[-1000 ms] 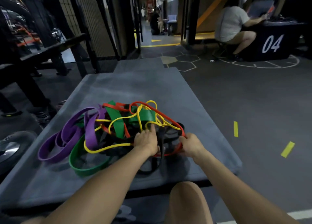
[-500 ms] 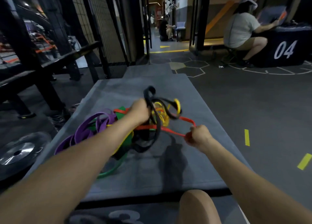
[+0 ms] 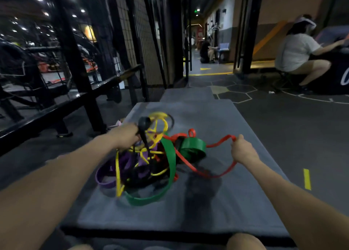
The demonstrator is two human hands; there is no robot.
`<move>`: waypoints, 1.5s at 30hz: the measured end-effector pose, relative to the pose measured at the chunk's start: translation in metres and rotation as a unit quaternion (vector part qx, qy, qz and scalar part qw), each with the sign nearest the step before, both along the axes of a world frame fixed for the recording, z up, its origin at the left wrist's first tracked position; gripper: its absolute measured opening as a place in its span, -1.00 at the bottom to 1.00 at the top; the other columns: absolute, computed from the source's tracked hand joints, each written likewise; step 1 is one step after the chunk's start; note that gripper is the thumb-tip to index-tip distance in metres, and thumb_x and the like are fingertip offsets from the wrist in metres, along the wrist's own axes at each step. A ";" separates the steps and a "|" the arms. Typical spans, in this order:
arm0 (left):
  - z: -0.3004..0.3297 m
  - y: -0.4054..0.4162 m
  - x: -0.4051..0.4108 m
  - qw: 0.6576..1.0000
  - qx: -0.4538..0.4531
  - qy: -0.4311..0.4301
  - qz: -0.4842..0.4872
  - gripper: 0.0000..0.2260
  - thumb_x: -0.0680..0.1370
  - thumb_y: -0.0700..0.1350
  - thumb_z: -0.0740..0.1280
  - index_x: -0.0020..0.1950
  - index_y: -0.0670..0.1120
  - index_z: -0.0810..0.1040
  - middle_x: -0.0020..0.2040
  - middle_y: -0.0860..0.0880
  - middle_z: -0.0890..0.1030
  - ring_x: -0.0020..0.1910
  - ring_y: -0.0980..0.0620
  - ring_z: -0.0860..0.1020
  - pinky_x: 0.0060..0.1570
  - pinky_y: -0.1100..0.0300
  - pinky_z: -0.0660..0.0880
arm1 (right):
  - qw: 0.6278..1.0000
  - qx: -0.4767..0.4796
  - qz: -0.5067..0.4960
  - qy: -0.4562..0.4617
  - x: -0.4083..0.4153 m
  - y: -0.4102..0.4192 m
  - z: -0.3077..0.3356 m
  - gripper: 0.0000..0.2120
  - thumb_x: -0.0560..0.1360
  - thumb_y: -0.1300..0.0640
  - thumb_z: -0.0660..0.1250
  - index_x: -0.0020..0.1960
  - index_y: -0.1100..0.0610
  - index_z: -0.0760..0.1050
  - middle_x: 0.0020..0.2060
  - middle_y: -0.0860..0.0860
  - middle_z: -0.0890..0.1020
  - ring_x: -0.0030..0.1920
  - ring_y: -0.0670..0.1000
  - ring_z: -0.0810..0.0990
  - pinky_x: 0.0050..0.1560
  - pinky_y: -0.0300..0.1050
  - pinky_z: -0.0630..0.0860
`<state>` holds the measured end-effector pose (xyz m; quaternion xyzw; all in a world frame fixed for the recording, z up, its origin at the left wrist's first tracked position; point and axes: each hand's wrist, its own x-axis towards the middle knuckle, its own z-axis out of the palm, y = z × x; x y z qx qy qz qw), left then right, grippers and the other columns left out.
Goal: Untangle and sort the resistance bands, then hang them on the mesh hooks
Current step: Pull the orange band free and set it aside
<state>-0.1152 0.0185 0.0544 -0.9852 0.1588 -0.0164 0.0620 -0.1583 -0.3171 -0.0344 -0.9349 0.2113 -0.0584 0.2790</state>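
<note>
Tangle on grey mat (image 3: 217, 208): purple bands (image 3: 105, 176) near left, thin yellow band (image 3: 118, 171) w/ black band (image 3: 144, 126) thru it, wide green band (image 3: 171, 155) mid, red band (image 3: 221, 172) at right. Floor dark w/ yellow strip (image 3: 307, 179) right; black mesh (image 3: 145, 42) far left.

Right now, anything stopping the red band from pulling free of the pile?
Yes. The right hand grips the red band, but its far end runs under the green band into the tangle that the left hand lifts by a black band.

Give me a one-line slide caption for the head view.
Left hand lifts a black band while right hand pulls a red band from the tangle on the grey mat.
</note>
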 end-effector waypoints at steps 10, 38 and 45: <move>-0.028 -0.084 -0.004 0.975 -0.027 0.135 -0.175 -0.46 0.28 -0.10 0.55 0.22 0.01 0.48 0.10 0.00 0.47 0.14 -0.02 0.47 0.03 0.19 0.41 | 0.982 0.001 0.060 -0.182 0.044 -0.007 0.102 -0.89 0.59 0.15 0.11 0.01 0.20 0.34 -0.01 0.33 0.56 0.05 0.31 0.51 -0.16 -0.08 0.30; -0.082 -0.089 0.120 0.880 -0.340 0.330 -0.031 -0.80 0.52 0.07 0.32 0.06 -0.01 0.52 -0.01 0.07 0.55 0.06 0.09 0.48 0.07 0.29 0.38 | 0.872 0.327 0.002 -0.364 0.175 0.016 0.122 -0.95 0.61 0.21 0.12 -0.01 0.13 0.35 -0.14 0.11 0.49 -0.09 0.08 0.56 -0.07 0.03 0.62; -0.071 -0.097 0.106 0.988 -0.045 0.139 -0.042 -0.41 0.25 0.33 0.42 0.16 0.06 0.47 0.13 -0.01 0.58 0.14 -0.09 0.54 0.09 0.11 0.47 | 0.873 0.371 0.017 -0.317 0.181 0.025 0.104 -0.84 0.59 0.23 0.16 0.15 0.21 0.42 -0.03 0.13 0.53 -0.02 0.06 0.56 -0.03 -0.02 0.60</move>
